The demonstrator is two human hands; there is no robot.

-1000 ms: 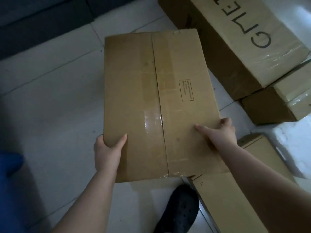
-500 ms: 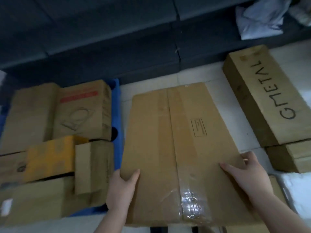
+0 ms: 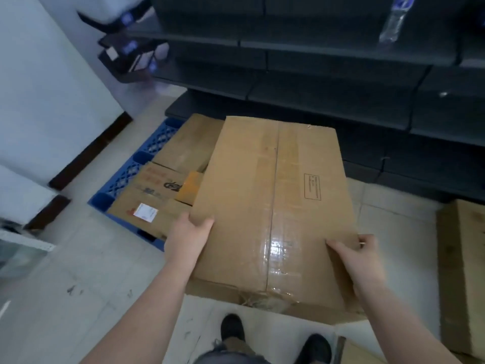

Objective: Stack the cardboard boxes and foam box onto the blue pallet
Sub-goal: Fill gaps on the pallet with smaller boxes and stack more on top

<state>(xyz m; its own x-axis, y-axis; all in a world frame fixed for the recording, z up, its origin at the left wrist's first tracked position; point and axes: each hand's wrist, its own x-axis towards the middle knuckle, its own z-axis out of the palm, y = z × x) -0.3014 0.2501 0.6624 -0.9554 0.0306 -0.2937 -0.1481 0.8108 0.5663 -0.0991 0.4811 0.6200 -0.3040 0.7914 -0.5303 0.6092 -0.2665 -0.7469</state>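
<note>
I hold a large taped cardboard box (image 3: 275,200) up in front of me, level, off the floor. My left hand (image 3: 187,236) grips its near left corner and my right hand (image 3: 357,256) grips its near right edge. Beyond and left of it lies the blue pallet (image 3: 136,164) on the floor, carrying several cardboard boxes (image 3: 160,190), one with a white label and one orange. The held box covers the pallet's right part. No foam box is in view.
Dark empty shelving (image 3: 328,74) runs along the back. A long cardboard box (image 3: 462,271) lies on the floor at the right. A white wall with a dark skirting (image 3: 89,156) is at the left. My two shoes (image 3: 273,337) stand on the tiled floor.
The box has been lifted from the floor and carried left toward the pallet, and my view has swung up and left, so the lettered boxes and the foam box have left the view.
</note>
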